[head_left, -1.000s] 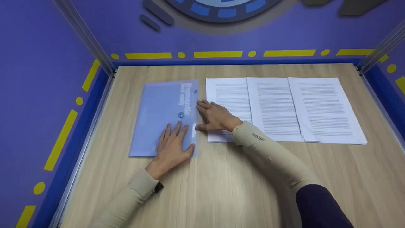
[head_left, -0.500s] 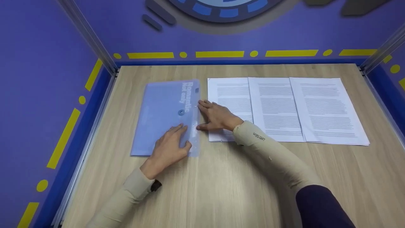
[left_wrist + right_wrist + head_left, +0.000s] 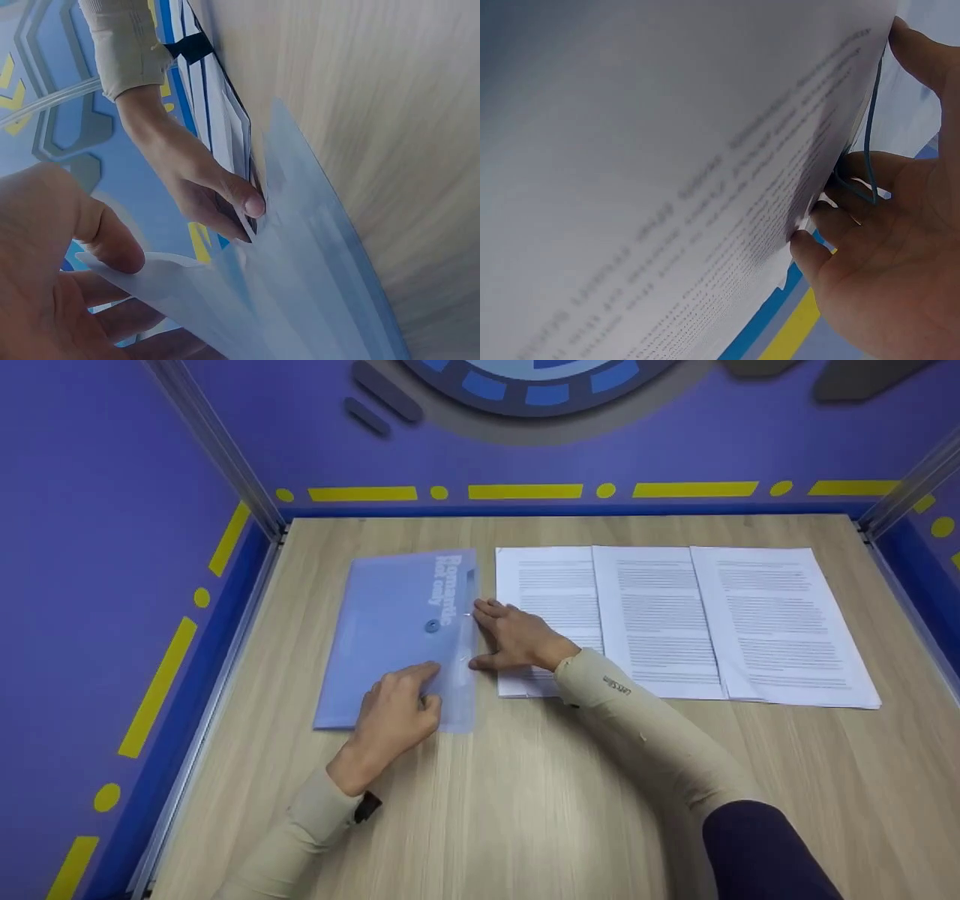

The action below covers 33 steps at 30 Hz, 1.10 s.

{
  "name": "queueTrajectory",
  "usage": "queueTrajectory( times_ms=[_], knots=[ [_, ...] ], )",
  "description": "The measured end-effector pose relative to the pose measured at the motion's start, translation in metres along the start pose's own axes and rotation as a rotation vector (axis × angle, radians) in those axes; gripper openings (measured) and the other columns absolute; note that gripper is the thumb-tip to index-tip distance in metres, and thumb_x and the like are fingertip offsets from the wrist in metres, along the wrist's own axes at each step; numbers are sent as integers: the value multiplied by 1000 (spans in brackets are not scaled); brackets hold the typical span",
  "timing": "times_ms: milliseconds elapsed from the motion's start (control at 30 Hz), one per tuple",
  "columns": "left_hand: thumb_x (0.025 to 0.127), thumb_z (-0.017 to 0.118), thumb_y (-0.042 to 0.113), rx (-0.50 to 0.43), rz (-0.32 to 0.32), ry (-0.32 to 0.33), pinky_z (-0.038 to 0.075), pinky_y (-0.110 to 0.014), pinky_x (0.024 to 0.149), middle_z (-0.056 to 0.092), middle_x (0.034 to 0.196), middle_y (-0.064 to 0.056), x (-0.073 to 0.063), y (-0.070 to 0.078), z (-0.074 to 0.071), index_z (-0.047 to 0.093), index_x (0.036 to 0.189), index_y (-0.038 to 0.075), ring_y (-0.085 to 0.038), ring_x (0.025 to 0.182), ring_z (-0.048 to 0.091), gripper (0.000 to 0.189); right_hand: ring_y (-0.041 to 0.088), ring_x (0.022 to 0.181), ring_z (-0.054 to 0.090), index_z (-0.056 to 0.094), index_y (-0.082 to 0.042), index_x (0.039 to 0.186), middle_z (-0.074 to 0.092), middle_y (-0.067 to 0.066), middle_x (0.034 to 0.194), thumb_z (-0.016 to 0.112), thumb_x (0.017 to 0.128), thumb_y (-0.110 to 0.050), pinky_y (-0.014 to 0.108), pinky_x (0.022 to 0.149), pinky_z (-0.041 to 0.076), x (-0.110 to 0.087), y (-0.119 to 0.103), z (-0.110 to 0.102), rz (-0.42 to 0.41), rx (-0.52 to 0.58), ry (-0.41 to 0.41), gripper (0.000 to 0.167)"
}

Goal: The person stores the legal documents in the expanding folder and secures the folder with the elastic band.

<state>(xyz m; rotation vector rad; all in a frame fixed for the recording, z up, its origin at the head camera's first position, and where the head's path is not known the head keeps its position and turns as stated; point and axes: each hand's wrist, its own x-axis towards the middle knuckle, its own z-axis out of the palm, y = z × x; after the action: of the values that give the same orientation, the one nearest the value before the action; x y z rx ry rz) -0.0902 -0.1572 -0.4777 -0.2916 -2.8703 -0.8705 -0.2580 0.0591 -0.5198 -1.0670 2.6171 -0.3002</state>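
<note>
A translucent blue plastic document folder [image 3: 382, 607] with white lettering and a round button [image 3: 432, 626] lies flat on the table. My left hand [image 3: 394, 709] is over its lower right part. In the left wrist view, that hand pinches a raised layer of the clear plastic [image 3: 187, 292] between thumb and fingers. My right hand [image 3: 517, 637] has fingertips at the folder's right edge, fingers extended, its palm over the leftmost printed sheets [image 3: 555, 577]. A thin dark cord [image 3: 869, 142] loops by the right fingers in the right wrist view; where it is attached is hidden.
To the right, the middle [image 3: 664, 622] and right [image 3: 784, 615] printed paper stacks overlap side by side. The wooden table [image 3: 525, 810] is bordered by a purple back wall [image 3: 525, 457] and side walls with metal corner posts.
My left hand has gone from spread flat on the folder to curled fingers, drawing slightly back. The right hand stays by the folder's edge. The whole head view has shifted slightly.
</note>
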Motion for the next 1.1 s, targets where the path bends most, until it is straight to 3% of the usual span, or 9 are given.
queueTrajectory(
  times_ms=[300,400,500,600,800,967,1100],
  knots=[
    [93,64,-4,-5,35,121,67,-43,81,77,125,-17,-8,-5,-7,76,129,0,-29,112,76,38,34,165,20,25,-1,168,21,13,178,68,96,-66,47,134,25,-1,0,0,-6,6,-1,106],
    [95,64,-5,0,37,157,65,-36,67,78,120,-18,-12,-7,-8,77,127,-1,-20,89,77,34,33,165,19,25,-1,168,20,13,178,68,97,-66,47,134,23,-1,1,0,-8,5,-7,105],
    [97,65,-4,11,37,190,51,-28,49,80,114,-19,-16,-8,-10,77,126,-3,-8,59,54,31,34,165,18,25,-1,168,19,13,178,67,97,-65,46,135,22,-1,1,0,-11,5,-11,105],
    [99,66,-2,29,47,227,41,-24,46,81,108,-20,-20,-11,-12,77,125,-3,-6,53,34,27,34,165,18,25,-2,168,19,13,178,67,97,-65,46,134,23,-1,2,0,-12,2,-12,104],
    [100,70,0,60,102,335,47,-27,47,81,94,-21,-26,-15,-19,77,122,-6,-10,54,45,24,33,165,19,25,-4,169,18,10,179,67,98,-66,50,132,28,0,2,1,-4,2,-20,103],
    [99,71,-1,64,140,405,60,-35,53,81,95,-23,-30,-19,-26,77,120,-8,-16,62,68,23,30,166,16,23,-6,170,15,9,180,64,98,-68,48,134,26,0,2,0,2,6,-40,103],
    [98,70,-6,54,181,441,60,-35,52,80,90,-23,-31,-23,-30,75,120,-12,-15,57,64,23,29,166,15,23,-7,170,15,8,180,63,99,-69,46,135,23,0,2,0,2,-7,-46,103]
  ],
)
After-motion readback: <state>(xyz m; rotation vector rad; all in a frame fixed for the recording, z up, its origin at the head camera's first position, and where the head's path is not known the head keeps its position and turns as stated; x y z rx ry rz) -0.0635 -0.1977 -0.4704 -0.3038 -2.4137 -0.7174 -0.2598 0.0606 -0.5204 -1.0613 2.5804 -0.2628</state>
